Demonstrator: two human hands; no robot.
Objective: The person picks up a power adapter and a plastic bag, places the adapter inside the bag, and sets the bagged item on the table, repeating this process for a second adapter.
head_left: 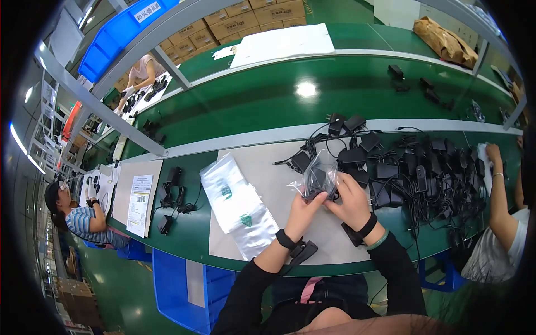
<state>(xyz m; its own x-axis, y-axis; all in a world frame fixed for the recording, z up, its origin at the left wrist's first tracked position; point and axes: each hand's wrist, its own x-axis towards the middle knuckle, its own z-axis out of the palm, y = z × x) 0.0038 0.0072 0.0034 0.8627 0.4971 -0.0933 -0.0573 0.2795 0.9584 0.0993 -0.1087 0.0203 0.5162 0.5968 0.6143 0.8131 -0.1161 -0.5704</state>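
Observation:
A clear plastic bag (326, 163) with a black power adapter (318, 182) inside is held between my two hands, above the beige board (268, 195). My left hand (305, 215) is closed on the bag's lower left side, its thumb pressed near the bottom. Around the right side my right hand (352, 202) is closed too, the thumbs almost meeting. Left of my hands lie overlapping clear bags (228, 191) with green printed marks. Several black adapters with cords (352, 156) rest just beyond the bag. Under my left wrist lies another black adapter (305, 252), partly hidden.
A large heap of black adapters and cables (435, 178) covers the table's right. A co-worker's hand (492, 152) is beside it. At left are loose adapters (174, 177) and a printed sheet (139, 204). A metal rail (251, 135) separates the green conveyor (251, 100); a blue bin (184, 290) stands below.

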